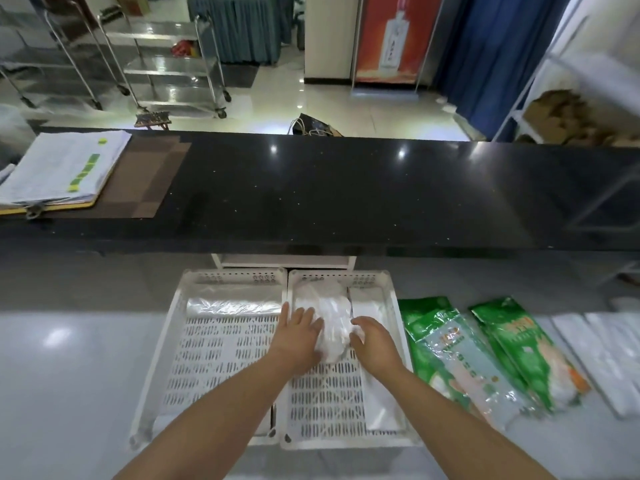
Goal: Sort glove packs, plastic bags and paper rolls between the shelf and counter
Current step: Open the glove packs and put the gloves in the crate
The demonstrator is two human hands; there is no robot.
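Two white perforated trays stand side by side on the grey lower counter. The right tray (391,306) holds a bundle of white plastic bags (330,306) and a flat white pack (375,375) along its right wall. My left hand (299,336) lies on the bundle's left side and my right hand (375,341) grips its right side. In the left tray (162,348), a clear plastic bag pack (235,304) lies at the far end. Two green glove packs (450,355) (530,351) lie to the right of the trays.
White packs (609,355) lie at the far right of the grey counter. A raised black countertop (346,192) runs across in front, with a clipboard of papers (59,171) on its left. Steel carts (173,64) stand on the floor beyond.
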